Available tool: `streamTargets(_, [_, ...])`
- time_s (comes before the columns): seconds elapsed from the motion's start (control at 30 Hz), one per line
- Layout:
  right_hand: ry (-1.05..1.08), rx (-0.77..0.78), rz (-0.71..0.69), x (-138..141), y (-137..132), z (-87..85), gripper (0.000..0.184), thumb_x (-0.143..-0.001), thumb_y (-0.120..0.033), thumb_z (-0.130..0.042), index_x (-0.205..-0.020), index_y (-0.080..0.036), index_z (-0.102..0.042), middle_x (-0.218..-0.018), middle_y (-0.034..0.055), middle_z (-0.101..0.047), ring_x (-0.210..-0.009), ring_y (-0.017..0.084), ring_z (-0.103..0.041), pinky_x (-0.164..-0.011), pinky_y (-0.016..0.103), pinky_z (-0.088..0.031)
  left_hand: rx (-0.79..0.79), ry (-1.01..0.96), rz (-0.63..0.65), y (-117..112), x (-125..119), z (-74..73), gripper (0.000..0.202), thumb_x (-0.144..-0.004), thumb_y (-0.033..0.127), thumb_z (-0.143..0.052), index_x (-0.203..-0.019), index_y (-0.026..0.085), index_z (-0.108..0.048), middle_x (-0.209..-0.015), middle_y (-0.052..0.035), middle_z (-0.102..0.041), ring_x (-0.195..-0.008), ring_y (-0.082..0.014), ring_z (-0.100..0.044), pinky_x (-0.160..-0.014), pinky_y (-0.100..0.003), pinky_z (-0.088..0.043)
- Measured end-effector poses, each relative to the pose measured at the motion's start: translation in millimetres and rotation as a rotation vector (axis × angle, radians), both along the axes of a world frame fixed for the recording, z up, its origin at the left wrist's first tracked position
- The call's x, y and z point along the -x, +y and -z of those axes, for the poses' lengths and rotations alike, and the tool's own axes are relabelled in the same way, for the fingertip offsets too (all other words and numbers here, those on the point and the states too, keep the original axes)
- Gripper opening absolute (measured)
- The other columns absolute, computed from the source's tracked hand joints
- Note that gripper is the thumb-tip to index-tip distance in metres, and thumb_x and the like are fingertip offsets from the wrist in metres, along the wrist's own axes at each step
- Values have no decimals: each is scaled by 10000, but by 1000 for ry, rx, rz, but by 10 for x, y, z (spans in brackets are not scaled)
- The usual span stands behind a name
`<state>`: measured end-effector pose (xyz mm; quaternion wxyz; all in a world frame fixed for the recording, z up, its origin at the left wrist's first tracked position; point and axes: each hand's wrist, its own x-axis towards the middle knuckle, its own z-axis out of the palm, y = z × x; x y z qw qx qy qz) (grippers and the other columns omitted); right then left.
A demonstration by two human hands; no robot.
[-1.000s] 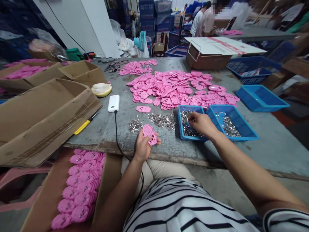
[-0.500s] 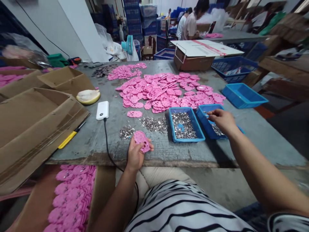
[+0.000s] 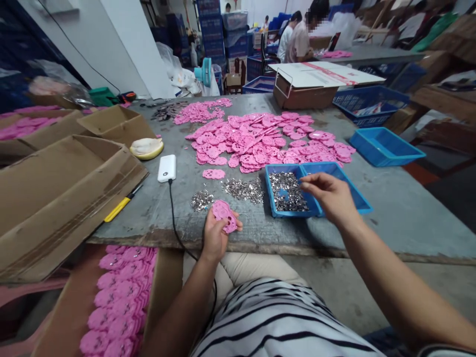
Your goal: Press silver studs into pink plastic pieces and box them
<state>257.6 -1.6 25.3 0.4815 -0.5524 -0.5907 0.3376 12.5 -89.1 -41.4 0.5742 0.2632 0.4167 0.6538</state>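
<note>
Near the table's front edge, my left hand (image 3: 217, 233) grips a flat pink plastic piece (image 3: 224, 216) with holes in it, thumb across its face. My right hand (image 3: 330, 195) is over two blue trays, its thumb and fingertips pinched together; whatever they hold is too small to make out. Small shiny metal parts (image 3: 286, 191) fill the left tray (image 3: 293, 214). The right tray (image 3: 355, 191) is partly hidden behind my right hand. Loose metal parts (image 3: 243, 190) lie in a pile between the pink piece and the trays, and a smaller pile (image 3: 202, 200) is farther left.
Behind the trays spreads a heap of pink pieces (image 3: 256, 139). Another blue tray (image 3: 386, 146) stands at the right. A white power bank (image 3: 167, 168) with a black cable, a yellow cutter (image 3: 118, 208) and cardboard boxes (image 3: 67, 183) are leftward. Co-workers (image 3: 297, 39) sit farther back.
My right hand has moved left, from inside the right tray to above the edge between the two trays, fingers pinched. My left hand keeps hold of the pink piece. The view has shifted slightly.
</note>
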Motion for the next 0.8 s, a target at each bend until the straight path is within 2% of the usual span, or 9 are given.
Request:
streamTargets(0.13, [98, 71, -386, 546, -204, 39, 185, -656, -359, -723, -736, -198, -679, -676, 6, -659, -635, 148, -583, -616, 292, -470, 17, 36, -50, -90, -145, -191, 407, -660, 229, -666, -995, 191, -439, -789, -11, -684, -566, -142, -646, -523, -262, -518])
streamTargets(0.23, [96, 76, -552, 819, -292, 144, 153, -720, -342, -702, -761, -198, -671, -700, 8, -666, -650, 147, -598, -624, 292, -481, 43, 82, -99, -143, -233, -354, 395, -660, 212, -664, -987, 188, -442, -775, -2, -672, -538, -125, -633, -516, -255, -521])
streamTargets(0.3, [71, 17, -615, 906, -309, 194, 104, -765, -306, -675, -775, -202, -665, -724, 12, -675, -670, 149, -613, -633, 292, -487, 70, 100, -153, -156, -263, -426, 379, -653, 189, -653, -972, 186, -447, -757, 9, -659, -523, -119, -628, -504, -249, -523])
streamTargets(0.4, [-27, -178, -672, 949, -301, 211, 48, -820, -233, -635, -784, -208, -655, -744, 16, -673, -695, 148, -619, -644, 287, -487, 95, 114, -228, -155, -279, -468, 369, -646, 172, -655, -952, 186, -450, -738, 25, -638, -506, -113, -624, -481, -240, -523])
streamTargets(0.57, [-285, -515, -716, 936, -287, 173, 116, -887, -168, -557, -841, -206, -658, -799, 48, -667, -749, 162, -618, -665, 294, -494, 136, 97, -264, -130, -303, -444, 408, -623, 172, -686, -952, 185, -445, -700, 46, -612, -482, -112, -619, -456, -229, -518])
streamTargets(0.63, [-344, -572, -724, 940, -287, 180, 142, -902, -170, -536, -874, -203, -672, -811, 58, -658, -760, 168, -614, -659, 294, -499, 145, 63, -265, -114, -311, -427, 429, -610, 156, -677, -969, 183, -443, -689, 52, -611, -470, -104, -610, -443, -212, -502])
streamTargets(0.8, [-349, -597, -681, 999, -309, 247, 247, -916, -126, -482, -1036, -231, -670, -850, 59, -634, -790, 170, -617, -656, 299, -508, 139, 8, -301, -80, -294, -397, 448, -600, 196, -718, -949, 181, -438, -679, 54, -616, -484, -105, -614, -453, -216, -507])
